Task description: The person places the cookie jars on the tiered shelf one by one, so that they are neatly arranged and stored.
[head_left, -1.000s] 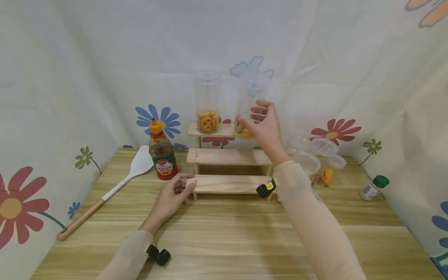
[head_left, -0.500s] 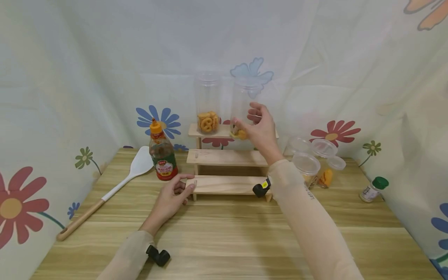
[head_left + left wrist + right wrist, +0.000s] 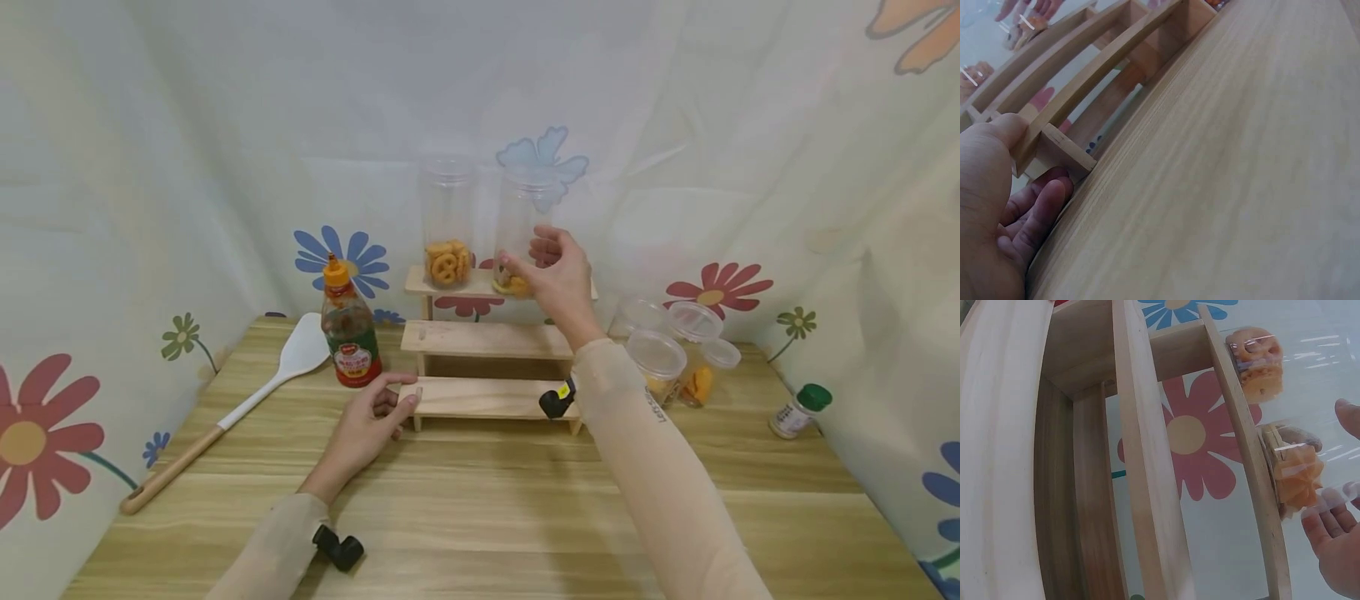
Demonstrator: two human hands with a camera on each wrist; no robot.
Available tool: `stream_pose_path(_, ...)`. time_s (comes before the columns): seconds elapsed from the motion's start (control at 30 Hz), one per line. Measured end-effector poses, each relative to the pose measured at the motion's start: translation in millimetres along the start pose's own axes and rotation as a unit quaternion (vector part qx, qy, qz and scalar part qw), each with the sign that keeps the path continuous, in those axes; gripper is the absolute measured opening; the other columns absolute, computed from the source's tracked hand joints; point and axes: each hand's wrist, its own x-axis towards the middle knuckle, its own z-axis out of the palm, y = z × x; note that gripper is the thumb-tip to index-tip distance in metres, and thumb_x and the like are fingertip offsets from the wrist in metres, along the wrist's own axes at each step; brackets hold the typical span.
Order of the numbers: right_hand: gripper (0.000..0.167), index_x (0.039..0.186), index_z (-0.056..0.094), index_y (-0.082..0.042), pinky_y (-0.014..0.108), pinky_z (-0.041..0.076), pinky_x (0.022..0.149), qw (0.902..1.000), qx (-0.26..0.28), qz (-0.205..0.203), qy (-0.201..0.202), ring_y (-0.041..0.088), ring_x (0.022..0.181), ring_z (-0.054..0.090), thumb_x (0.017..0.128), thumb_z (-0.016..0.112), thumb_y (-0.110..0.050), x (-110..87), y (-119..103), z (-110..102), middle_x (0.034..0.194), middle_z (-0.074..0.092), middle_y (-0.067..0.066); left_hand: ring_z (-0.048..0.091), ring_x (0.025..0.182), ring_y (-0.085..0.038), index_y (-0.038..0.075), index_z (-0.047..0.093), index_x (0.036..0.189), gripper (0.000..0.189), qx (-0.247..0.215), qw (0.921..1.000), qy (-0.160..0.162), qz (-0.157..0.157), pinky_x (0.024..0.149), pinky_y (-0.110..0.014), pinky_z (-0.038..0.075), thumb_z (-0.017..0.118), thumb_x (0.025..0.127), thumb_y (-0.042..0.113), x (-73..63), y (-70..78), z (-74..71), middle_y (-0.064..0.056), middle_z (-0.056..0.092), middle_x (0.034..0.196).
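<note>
A three-tier wooden display rack stands on the table. My left hand grips the left end of its lowest step, thumb on top and fingers curled by the leg. On the top step stands a tall clear jar with ring-shaped and pretzel-like snacks at its bottom. To its right is a second tall clear jar, upright on the same step, with yellow-orange snacks low inside. My right hand is curled round this second jar, thumb on the near side and fingers on the far right side.
Left of the rack are a sauce bottle with an orange cap and a white spatula with a wooden handle. Several lidded clear jars cluster at the right, behind my sleeve. A green-capped shaker stands near the right table edge.
My right hand has moved the second jar slightly left and set it upright on the top step, near the first jar. My left hand has kept its grip on the rack.
</note>
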Motion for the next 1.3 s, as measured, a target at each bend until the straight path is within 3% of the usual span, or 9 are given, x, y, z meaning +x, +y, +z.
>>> stream_pose_path(0.7,0.073,0.153,0.058,-0.006,0.037,0.051,0.119,0.9997,-0.019,0.012,0.005,0.025,0.135,0.062,0.095,0.093,-0.032,3.1,-2.1,5.0,0.147,0.065,0.012,0.07,0.074,-0.025,0.026,0.069,0.142,0.035,0.005,1.0,0.001,0.005,0.065,-0.036,0.064,0.074,0.11,0.04,2.0,-1.1,0.8,-0.013,0.075,0.094)
stream_pose_path(1.0,0.084,0.163,0.05,-0.005,0.043,0.049,0.123,0.9968,-0.056,0.057,-0.002,0.03,0.147,0.058,0.096,0.092,-0.033,-5.7,-6.2,11.6,0.158,0.06,0.014,0.071,0.073,-0.026,0.03,0.069,0.141,0.036,0.003,0.9998,0.004,-0.018,0.066,-0.037,0.065,0.074,0.109,0.044,-7.1,-8.6,2.4,-0.011,0.074,0.095)
stream_pose_path(1.3,0.099,0.17,0.04,-0.006,0.045,0.047,0.125,0.996,-0.057,0.068,0.004,0.03,0.152,0.053,0.094,0.093,-0.04,-12.0,-14.1,2.8,0.165,0.055,0.012,0.071,0.074,-0.024,0.027,0.069,0.142,0.036,0.005,0.9999,0.006,-0.013,0.066,-0.036,0.065,0.075,0.109,0.042,-2.0,-3.8,0.8,-0.012,0.073,0.094)
